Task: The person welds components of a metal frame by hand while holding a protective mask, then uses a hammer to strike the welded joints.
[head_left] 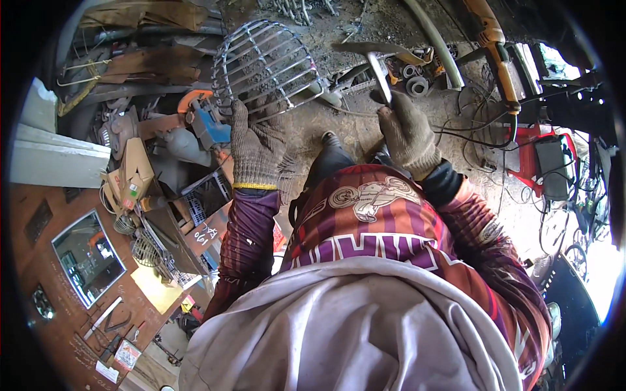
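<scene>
My left hand (257, 146), in a grey knit glove with a yellow cuff, is closed on the near edge of a rounded metal wire cage (268, 72). The cage is built of parallel rods crossed by curved ones and is held up in front of me, slightly left. My right hand (407, 133), gloved too, grips a chipping hammer (377, 72) by its metal handle. The long, narrow hammer head points sideways, to the right of the cage and apart from it. Some left fingertips are hidden behind the rods.
A blue and orange power tool (207, 122) lies left of the cage. Right, an orange corded tool (499, 62) trails black cables across the floor. Farther right sits a red and grey machine (554, 163). A cardboard box (132, 171) and a brown board (49, 260) are at left.
</scene>
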A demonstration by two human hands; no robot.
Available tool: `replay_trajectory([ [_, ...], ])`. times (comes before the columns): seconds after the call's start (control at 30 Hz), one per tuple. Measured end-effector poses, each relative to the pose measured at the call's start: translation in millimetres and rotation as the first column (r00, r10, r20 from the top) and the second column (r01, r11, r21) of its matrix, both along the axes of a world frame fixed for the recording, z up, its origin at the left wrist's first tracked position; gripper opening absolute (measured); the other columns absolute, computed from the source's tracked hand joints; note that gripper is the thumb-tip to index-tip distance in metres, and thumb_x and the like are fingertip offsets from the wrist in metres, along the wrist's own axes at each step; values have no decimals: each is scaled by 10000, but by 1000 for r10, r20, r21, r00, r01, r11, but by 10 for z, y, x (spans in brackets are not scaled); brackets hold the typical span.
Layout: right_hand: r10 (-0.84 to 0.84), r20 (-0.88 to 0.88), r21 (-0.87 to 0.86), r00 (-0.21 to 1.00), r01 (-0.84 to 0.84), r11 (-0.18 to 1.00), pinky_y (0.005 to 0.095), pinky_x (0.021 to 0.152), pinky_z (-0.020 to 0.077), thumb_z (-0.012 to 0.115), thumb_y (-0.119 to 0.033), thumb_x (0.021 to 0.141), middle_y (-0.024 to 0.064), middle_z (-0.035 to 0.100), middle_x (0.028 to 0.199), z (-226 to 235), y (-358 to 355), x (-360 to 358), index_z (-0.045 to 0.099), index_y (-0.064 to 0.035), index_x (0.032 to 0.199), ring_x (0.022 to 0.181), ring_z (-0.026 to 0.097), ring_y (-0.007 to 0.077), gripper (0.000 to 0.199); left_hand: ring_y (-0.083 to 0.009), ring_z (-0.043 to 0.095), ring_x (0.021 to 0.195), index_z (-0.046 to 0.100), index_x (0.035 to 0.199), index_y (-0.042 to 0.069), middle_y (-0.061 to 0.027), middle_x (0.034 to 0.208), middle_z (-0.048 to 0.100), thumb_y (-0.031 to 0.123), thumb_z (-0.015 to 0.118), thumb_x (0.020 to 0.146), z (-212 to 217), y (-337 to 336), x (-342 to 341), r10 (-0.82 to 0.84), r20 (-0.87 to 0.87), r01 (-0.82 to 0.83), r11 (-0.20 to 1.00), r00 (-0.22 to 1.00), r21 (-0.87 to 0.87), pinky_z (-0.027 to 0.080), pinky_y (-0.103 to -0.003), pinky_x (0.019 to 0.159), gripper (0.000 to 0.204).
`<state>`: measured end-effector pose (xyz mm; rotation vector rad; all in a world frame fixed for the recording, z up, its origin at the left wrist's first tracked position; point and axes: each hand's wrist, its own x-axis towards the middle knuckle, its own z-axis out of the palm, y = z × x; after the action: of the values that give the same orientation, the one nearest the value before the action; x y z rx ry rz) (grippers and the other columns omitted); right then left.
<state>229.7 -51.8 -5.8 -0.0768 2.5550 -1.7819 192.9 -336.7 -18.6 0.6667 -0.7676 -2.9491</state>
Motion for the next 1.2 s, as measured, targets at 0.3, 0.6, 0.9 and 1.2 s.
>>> replay_trajectory([
  [0.3, -58, -17, 100, 998, 59, 993, 448, 617, 475, 549, -180, 918, 217, 611, 800, 65, -372, 29, 557, -26, 1099, 738, 620, 409, 238, -257, 683, 898, 616, 1062, 47, -122, 1019, 690, 233, 542, 968, -57, -154, 109, -77, 252, 111, 987, 965, -120, 582, -386, 811, 221],
  [0.6, -104, -163, 227, 981, 140, 964, 393, 547, 446, 548, -143, 909, 154, 586, 687, 128, -791, 37, 575, -21, 1140, 611, 610, 323, 263, -288, 675, 902, 611, 1023, -2, -160, 997, 679, 287, 544, 967, -34, -234, 81, -171, 326, 194, 980, 930, -40, 589, -390, 807, 303],
  [0.9, -124, -95, 237, 988, 143, 961, 468, 539, 457, 558, -167, 902, 182, 608, 740, 38, -801, -35, 554, -37, 1137, 632, 606, 388, 269, -272, 664, 944, 597, 1048, 14, -165, 1031, 667, 271, 568, 956, 213, -142, 41, -174, 355, 186, 982, 919, -2, 583, -371, 833, 275],
  [1.2, -95, -33, 295, 995, 101, 950, 369, 580, 483, 518, -133, 933, 147, 629, 737, 50, -736, 28, 572, -23, 1173, 652, 645, 285, 270, -276, 652, 973, 570, 1093, -2, -163, 1084, 644, 275, 556, 963, 127, -149, 62, -144, 324, 177, 982, 935, -72, 583, -365, 824, 306],
])
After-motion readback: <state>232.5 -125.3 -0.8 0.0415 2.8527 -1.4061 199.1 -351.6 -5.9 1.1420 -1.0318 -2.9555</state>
